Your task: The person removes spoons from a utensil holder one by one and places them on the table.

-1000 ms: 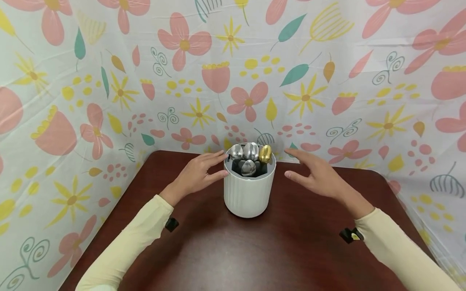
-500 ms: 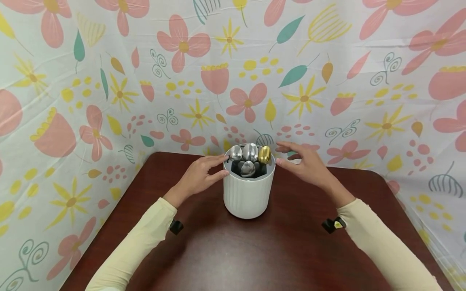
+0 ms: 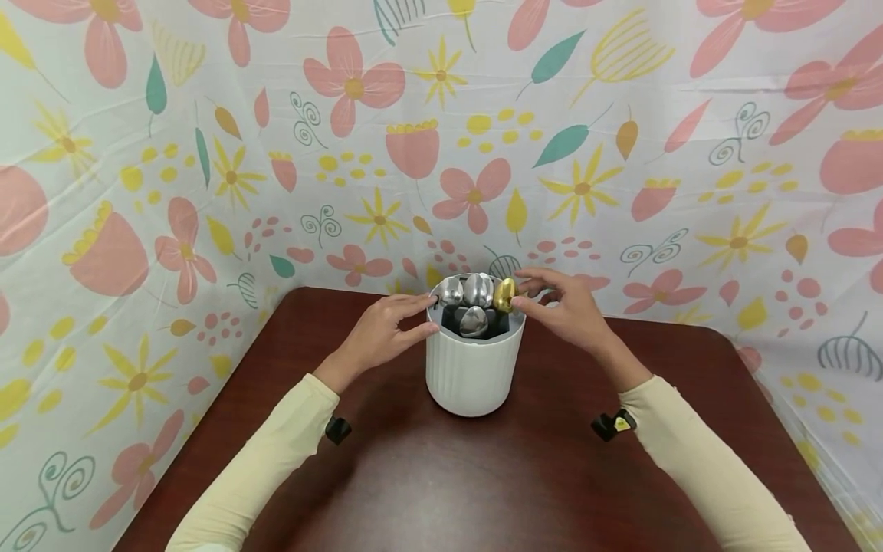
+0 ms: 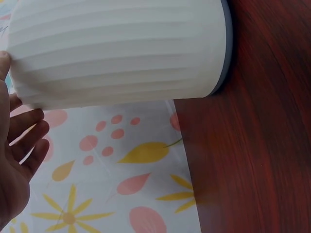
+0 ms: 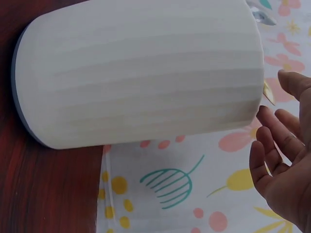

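White container [image 3: 471, 377] partly hides the gold spoon [image 3: 504, 295], left fingers [image 4: 33, 138] apart, right fingers [image 5: 279, 130] apart.

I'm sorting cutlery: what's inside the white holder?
Silver spoons and a gold spoon show at the top of the holder. It hides their lower parts and anything deeper.

No legible text, labels, brands, numbers or signs anywhere.
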{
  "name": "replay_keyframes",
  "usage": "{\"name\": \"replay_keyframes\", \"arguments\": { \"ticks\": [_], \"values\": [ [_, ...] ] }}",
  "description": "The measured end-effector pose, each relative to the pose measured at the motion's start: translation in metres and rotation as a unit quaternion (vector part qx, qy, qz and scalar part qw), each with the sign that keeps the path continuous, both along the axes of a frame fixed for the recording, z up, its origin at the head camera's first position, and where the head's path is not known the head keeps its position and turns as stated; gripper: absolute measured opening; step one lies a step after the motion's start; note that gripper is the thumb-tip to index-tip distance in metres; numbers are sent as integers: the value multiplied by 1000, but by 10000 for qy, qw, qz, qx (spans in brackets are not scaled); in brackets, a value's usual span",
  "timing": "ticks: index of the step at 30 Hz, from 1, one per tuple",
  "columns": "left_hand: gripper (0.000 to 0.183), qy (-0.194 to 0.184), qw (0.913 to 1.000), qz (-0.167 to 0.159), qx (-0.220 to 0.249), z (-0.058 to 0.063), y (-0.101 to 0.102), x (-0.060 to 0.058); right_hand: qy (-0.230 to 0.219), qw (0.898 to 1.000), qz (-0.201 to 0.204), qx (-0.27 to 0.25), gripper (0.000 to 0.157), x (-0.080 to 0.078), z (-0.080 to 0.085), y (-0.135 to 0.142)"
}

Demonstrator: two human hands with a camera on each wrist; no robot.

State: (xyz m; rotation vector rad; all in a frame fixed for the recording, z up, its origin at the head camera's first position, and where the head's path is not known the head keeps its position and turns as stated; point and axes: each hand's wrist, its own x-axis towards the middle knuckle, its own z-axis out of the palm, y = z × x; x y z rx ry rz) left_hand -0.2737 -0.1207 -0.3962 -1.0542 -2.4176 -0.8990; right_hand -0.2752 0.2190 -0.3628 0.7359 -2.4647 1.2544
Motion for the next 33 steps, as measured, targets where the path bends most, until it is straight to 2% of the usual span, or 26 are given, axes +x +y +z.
{"name": "replay_keyframes", "arguments": {
  "ticks": [9,16,23,33],
  "values": [
    [51,-10,10000,64,-38,-2,1,1,-153,9995,35,-267,38,-2,-9,-5],
    [52,36,10000,40,-16,-3,0,2,-231,9985,52,-493,42,-3,-17,-5],
    [52,80,10000,-9,6,-2,0,2,-456,9971,76,-599,41,-1,-16,-5],
    [53,106,9999,47,-118,0,0,1,-940,9869,443,-1234,41,-3,-15,-7]
  ]
}}
